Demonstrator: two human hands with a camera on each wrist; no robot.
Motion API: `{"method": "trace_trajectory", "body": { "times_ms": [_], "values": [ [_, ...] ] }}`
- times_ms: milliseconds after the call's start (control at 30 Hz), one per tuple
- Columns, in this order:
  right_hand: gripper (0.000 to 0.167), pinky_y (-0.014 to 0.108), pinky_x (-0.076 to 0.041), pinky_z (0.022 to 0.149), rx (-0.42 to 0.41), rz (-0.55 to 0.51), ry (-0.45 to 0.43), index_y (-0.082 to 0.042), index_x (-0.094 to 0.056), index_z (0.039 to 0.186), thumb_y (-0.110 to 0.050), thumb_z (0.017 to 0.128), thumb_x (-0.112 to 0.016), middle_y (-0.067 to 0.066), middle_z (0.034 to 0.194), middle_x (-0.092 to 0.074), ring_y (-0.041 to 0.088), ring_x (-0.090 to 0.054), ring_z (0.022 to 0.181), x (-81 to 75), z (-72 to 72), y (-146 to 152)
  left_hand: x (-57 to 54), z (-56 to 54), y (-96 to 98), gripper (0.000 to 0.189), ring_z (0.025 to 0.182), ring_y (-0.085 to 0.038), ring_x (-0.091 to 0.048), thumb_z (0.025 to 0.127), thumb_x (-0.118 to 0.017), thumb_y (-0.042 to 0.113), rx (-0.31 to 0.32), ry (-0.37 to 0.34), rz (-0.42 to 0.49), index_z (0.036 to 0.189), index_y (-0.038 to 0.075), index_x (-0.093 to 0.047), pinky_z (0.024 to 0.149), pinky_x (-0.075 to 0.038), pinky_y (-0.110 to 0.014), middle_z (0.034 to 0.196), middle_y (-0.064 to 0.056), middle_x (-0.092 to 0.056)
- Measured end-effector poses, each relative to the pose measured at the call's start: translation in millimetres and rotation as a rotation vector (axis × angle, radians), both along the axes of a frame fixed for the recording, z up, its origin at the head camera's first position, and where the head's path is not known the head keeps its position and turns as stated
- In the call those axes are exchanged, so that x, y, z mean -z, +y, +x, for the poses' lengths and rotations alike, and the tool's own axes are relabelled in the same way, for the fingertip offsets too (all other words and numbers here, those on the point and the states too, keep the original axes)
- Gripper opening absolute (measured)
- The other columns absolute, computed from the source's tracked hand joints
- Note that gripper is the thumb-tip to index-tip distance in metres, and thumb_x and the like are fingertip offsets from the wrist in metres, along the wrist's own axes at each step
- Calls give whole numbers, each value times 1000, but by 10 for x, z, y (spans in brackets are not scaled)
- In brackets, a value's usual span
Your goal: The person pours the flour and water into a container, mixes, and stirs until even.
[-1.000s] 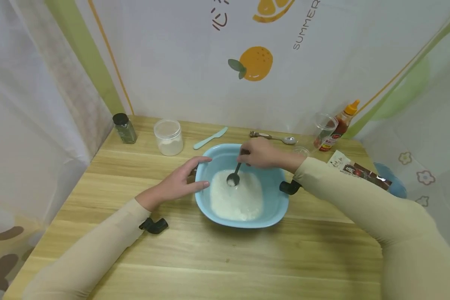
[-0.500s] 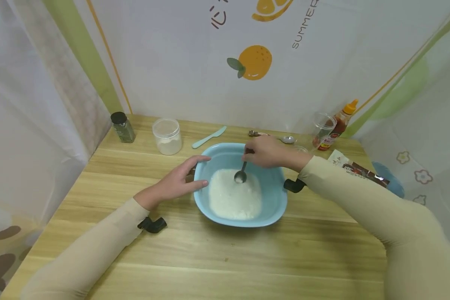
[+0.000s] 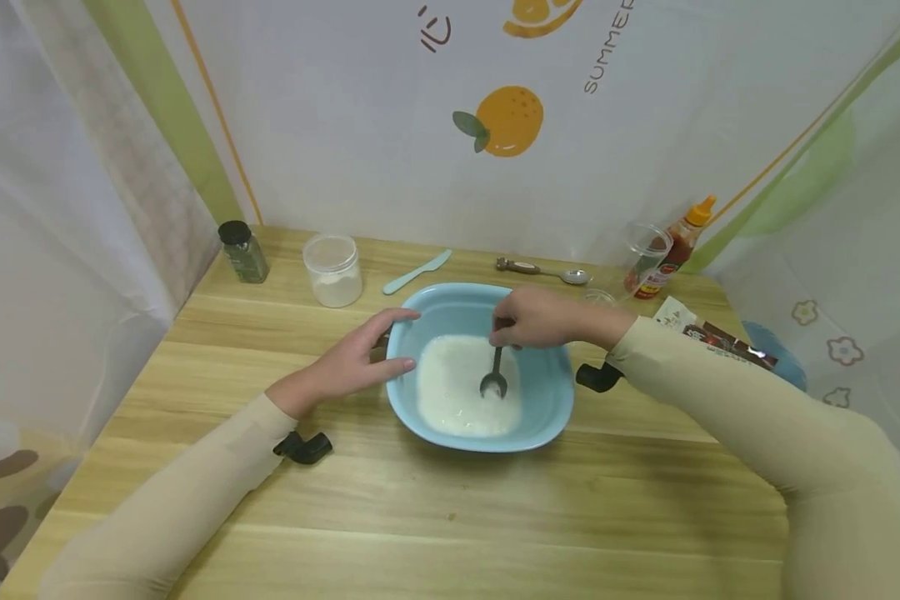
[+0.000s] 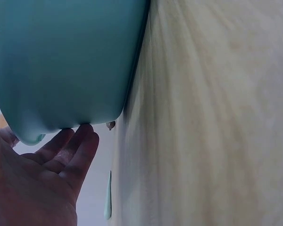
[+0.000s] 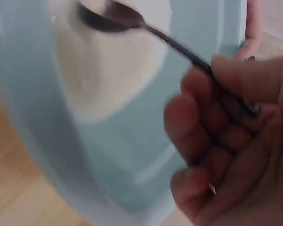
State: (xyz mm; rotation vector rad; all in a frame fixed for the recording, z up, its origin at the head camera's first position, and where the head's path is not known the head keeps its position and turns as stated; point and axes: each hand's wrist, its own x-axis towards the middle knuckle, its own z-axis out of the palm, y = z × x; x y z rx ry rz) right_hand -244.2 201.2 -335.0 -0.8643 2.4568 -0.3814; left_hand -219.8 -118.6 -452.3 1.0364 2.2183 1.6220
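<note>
A light blue basin (image 3: 551,417) with white liquid (image 3: 457,392) in it stands on the wooden table. My left hand (image 3: 345,358) grips its left side, thumb and index finger over the rim; in the left wrist view, other fingers (image 4: 78,155) touch the outer wall. Over the basin, my right hand (image 3: 536,317) pinches the handle of a dark spoon (image 3: 497,362). The spoon's bowl lies at the liquid's surface, partly dipped. In the right wrist view the spoon (image 5: 172,41) is blurred, held between thumb and fingers, with its handle end inside the hand.
Along the back stand a black-lidded jar (image 3: 245,254), a clear jar of white powder (image 3: 333,275), a mint-green knife (image 3: 417,273), a brown-handled spoon (image 3: 543,271), a clear cup (image 3: 645,254) and a red sauce bottle (image 3: 671,258). A brown-and-white packet (image 3: 720,337) lies at the right.
My right hand has moved right and toward me with the spoon. The spoon's bowl has gone from the left of the liquid to its right side. The left hand holds its place.
</note>
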Motion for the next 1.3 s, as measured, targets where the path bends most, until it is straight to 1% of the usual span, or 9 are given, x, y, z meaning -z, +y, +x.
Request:
{"method": "trace_trajectory", "body": {
  "times_ms": [167,267,367,567,767,967,1167,1233,1300],
  "values": [
    [20,33,-56,68,-111,-44,-96,-15,-79,104,-28,113,-68,-3,83,-73,12,-67,74,35,51,-74,-20,4,-10,69,132,-48,-66,104,-74,10,-11,3,-10,164,3,-42,95,-68,-42,157,-27,-51],
    [19,32,-56,69,-81,-86,-35,-14,-79,103,-27,112,-68,-3,83,-73,11,-66,75,48,51,-99,-13,6,-5,68,133,-48,-66,105,-74,10,-11,-3,-13,165,3,-41,95,-68,-42,157,-27,-51],
    [17,32,-53,67,-51,-59,-2,-13,-79,99,-23,110,-71,-3,80,-71,11,-63,72,23,65,-87,-5,10,0,68,132,-48,-66,105,-74,10,-6,-7,-13,165,2,-41,94,-68,-41,157,-28,-51],
    [21,31,-58,68,-147,-90,-119,-12,-79,105,-28,113,-68,-1,84,-74,13,-69,75,48,98,-180,0,21,-2,68,131,-47,-67,105,-73,11,-7,-9,2,165,4,-41,95,-68,-43,156,-27,-52],
    [18,32,-55,67,-17,-77,7,-12,-79,102,-24,111,-70,0,82,-73,14,-67,73,34,86,-207,-7,30,-2,69,132,-46,-67,105,-74,13,-12,-6,-8,165,3,-41,96,-68,-43,157,-26,-52],
    [22,31,-60,71,-114,-113,-94,-11,-79,109,-28,113,-67,3,89,-77,21,-74,80,74,87,-284,-28,21,-4,69,133,-47,-66,105,-73,13,-7,-2,-6,165,4,-41,96,-68,-44,159,-25,-50],
    [21,31,-55,68,89,-87,51,-10,-81,109,-25,113,-67,3,89,-76,15,-67,76,80,31,-236,-7,1,3,69,132,-47,-67,105,-74,14,-6,0,-20,166,5,-41,95,-68,-40,159,-25,-50],
    [21,33,-57,68,85,-68,21,-9,-81,109,-24,112,-68,5,89,-77,15,-68,75,59,33,-238,1,-4,2,70,132,-46,-66,105,-74,15,-8,-1,-24,166,5,-41,95,-68,-40,160,-24,-50],
    [23,33,-60,70,32,-67,-23,-8,-80,110,-26,113,-67,6,91,-78,15,-71,78,51,38,-276,0,-3,0,70,133,-46,-66,105,-74,15,-12,-2,-25,166,6,-41,95,-68,-40,160,-24,-50]
  ]
}}
